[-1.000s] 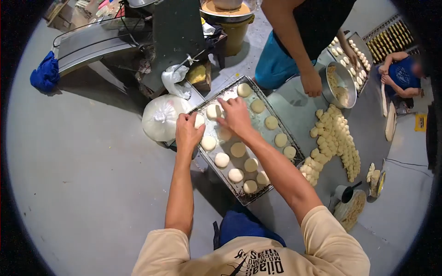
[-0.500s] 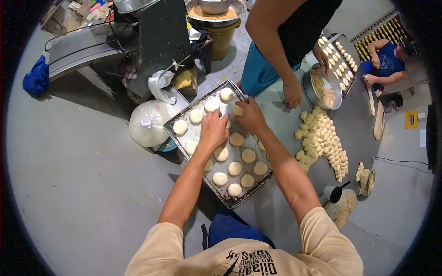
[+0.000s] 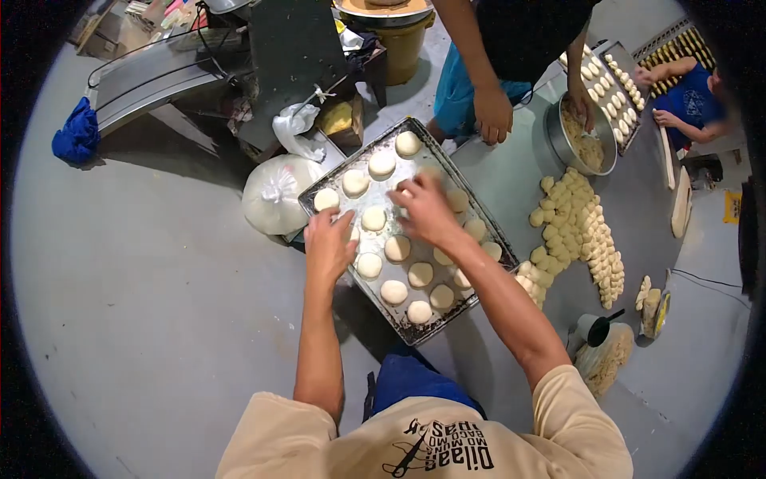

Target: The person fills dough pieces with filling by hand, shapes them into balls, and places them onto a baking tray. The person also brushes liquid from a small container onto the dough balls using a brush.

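Rows of round, pale dough pieces (image 3: 397, 248) lie on a dark-edged metal tray (image 3: 408, 340) in front of me. My left hand (image 3: 329, 243) is over the tray's left edge, fingers apart, beside a dough piece partly hidden by it. Over the upper middle of the tray is my right hand (image 3: 424, 209), slightly blurred, with its fingers curled and spread among the dough pieces. Whether its fingertips touch a piece is hard to make out.
Right of the tray, a heap of small dough pieces (image 3: 568, 223) lies on the table. A co-worker's hand (image 3: 493, 114) hangs above the table; the other reaches into a metal bowl (image 3: 554, 137). A tied plastic bag (image 3: 275, 199) sits left of the tray. Another person (image 3: 692, 100) works at far right.
My left hand has moved left to the tray's edge, and my right hand has come away from the tray's upper right side toward its middle. The co-worker's near hand has lifted and shifted.
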The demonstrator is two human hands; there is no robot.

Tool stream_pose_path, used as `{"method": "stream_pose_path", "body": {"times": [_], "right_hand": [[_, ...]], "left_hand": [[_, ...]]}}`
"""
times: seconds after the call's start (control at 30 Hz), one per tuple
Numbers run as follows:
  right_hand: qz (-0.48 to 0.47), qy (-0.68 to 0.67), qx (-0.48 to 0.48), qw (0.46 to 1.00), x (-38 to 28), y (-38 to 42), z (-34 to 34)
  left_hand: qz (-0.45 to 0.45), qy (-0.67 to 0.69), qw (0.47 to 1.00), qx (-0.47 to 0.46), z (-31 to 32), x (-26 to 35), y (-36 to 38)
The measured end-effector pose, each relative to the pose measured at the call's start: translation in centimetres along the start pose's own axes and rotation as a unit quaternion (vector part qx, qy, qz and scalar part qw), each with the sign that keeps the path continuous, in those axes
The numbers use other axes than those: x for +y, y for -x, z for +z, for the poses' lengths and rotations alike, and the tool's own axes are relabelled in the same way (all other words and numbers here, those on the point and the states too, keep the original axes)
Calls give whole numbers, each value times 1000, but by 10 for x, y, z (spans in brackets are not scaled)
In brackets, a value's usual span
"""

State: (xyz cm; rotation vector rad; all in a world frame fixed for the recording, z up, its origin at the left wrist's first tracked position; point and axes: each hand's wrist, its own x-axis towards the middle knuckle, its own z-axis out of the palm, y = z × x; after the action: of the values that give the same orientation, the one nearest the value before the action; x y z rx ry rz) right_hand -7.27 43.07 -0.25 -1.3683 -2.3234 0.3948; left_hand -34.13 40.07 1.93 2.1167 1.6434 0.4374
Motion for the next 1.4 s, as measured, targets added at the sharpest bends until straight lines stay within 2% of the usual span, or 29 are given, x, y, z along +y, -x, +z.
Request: {"method": "stream_pose_path", "body": {"times": [0.03, 0.13, 0.27, 0.37, 0.43, 0.5, 0.53, 0.6, 0.67, 0.77, 0.9, 1.0, 1.1, 1.23, 1.3, 1.4], "right_hand": [[-29, 37, -13, 999, -10, -1, 4], [20, 21, -62, 998, -41, -10, 21], [28, 20, -48, 998, -42, -22, 35], [26, 27, -7, 999, -32, -34, 38], [30, 17, -11, 999, -27, -33, 39], [31, -32, 39, 998, -26, -25, 27], [32, -55, 64, 996, -25, -20, 17], [114, -94, 118, 982, -12, 3, 3], [239, -138, 93, 957, -2, 40, -2], [221, -16, 29, 975, -7, 69, -14], [184, 15, -16, 983, -11, 66, -2], [200, 20, 9, 979, -6, 65, -2], [208, 15, 56, 976, -7, 67, -1], [219, 1, 70, 973, -15, 71, -9], [229, -21, 90, 969, -29, 72, -27], [138, -36, 75, 987, -39, 84, -16]], "left_hand": [[-30, -15, 999, -11, 1, -5, 11], [-37, 13, 999, -10, 15, -14, 24], [-65, 32, 997, 1, 20, -7, 17], [-67, 27, 996, 52, 12, 1, 7], [-72, 30, 996, 41, 22, -4, 8], [-86, 43, 995, 22, 21, -9, 9], [-64, 27, 996, 48, 10, -2, 9], [-25, 0, 995, 97, -10, 13, 17], [-7, 15, 998, 61, -6, 22, 31], [80, 15, 997, 8, 19, 37, 35], [73, 17, 996, -41, 51, 55, 24], [78, 39, 994, -68, 53, 57, 14], [86, 52, 994, -31, 57, 64, 7], [103, 53, 993, -10, 47, 60, 9], [57, 41, 997, 15, 17, 56, 21], [-21, 27, 999, -12, 11, 25, 57]]}}
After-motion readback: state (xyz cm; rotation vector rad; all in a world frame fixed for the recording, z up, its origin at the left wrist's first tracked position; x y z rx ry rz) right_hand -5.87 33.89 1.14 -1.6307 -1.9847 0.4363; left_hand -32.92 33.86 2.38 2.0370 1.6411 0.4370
